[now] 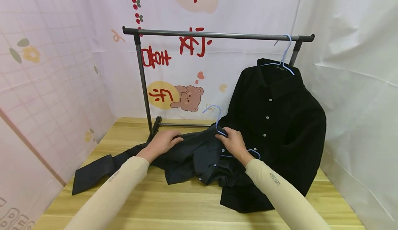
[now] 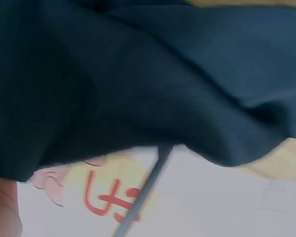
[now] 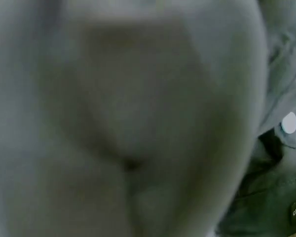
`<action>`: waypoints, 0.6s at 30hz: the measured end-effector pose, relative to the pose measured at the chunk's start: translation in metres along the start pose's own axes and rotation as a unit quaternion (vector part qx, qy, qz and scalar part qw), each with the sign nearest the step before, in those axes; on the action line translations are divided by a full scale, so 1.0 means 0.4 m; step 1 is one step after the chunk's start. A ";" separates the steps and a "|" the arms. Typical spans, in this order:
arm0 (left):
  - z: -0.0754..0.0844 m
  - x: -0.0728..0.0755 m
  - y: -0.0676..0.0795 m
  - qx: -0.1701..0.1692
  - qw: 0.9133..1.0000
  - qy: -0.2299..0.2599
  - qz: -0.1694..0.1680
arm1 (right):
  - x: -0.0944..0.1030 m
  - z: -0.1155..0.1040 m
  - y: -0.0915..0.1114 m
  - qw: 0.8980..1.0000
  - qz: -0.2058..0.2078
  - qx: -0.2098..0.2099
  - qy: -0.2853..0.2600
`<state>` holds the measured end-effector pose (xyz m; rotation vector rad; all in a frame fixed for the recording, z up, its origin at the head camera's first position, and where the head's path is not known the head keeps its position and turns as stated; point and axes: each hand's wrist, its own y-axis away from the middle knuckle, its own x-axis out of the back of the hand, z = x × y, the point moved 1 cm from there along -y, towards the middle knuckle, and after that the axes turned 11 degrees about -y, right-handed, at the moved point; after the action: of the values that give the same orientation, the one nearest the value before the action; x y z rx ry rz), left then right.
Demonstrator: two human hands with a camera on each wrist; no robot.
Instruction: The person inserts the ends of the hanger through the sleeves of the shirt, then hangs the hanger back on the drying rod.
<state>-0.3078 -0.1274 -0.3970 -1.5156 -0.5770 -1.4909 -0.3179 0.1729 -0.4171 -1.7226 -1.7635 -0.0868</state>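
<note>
A dark button-up shirt point(image 1: 186, 154) lies bunched across the table, one sleeve stretched out to the left with its cuff point(image 1: 93, 174) flat. My left hand point(image 1: 163, 141) pinches the upper edge of its cloth between thumb and fingers. In the left wrist view the raised cloth point(image 2: 138, 94) hangs with a fingertip point(image 2: 4, 207) at its lower left edge. A light blue hanger point(image 1: 219, 117) sits inside the shirt, hook up and out of the top. Close beside that hook, my right hand point(image 1: 232, 141) grips the shoulder fabric. Blurred cloth point(image 3: 113, 123) fills most of the right wrist view.
A grey metal rack point(image 1: 199, 34) stands at the back of the wooden table point(image 1: 174, 205). On its right end hangs a black shirt point(image 1: 280, 119) on another blue hanger point(image 1: 284, 58), its lower part reaching the table behind my right arm. Printed curtains point(image 1: 242, 15) enclose the table.
</note>
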 end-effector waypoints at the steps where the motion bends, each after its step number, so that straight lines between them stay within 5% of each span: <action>1: -0.010 0.000 0.007 0.002 1.000 -0.001 0.000 | -0.003 -0.005 -0.004 1.000 -0.002 0.002 0.004; 8: -0.071 -0.005 0.057 -0.030 1.000 -0.010 0.000 | -0.031 -0.011 -0.016 0.999 0.000 -0.001 0.044; 12: -0.090 0.001 0.070 -0.012 0.999 -0.045 -0.028 | -0.049 -0.018 -0.020 0.998 0.004 0.004 0.058; 15: -0.052 0.009 0.058 0.034 0.998 -0.032 -0.047 | -0.064 -0.030 -0.024 0.998 0.009 0.015 0.062; 18: 0.014 0.006 0.025 0.054 0.998 0.021 -0.019 | -0.083 -0.049 -0.026 0.997 0.007 0.033 0.066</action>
<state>-0.2961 -0.1283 -0.3966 -1.3935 -0.6538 -1.4939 -0.3224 0.1333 -0.4140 -1.6435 -1.6401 -0.1330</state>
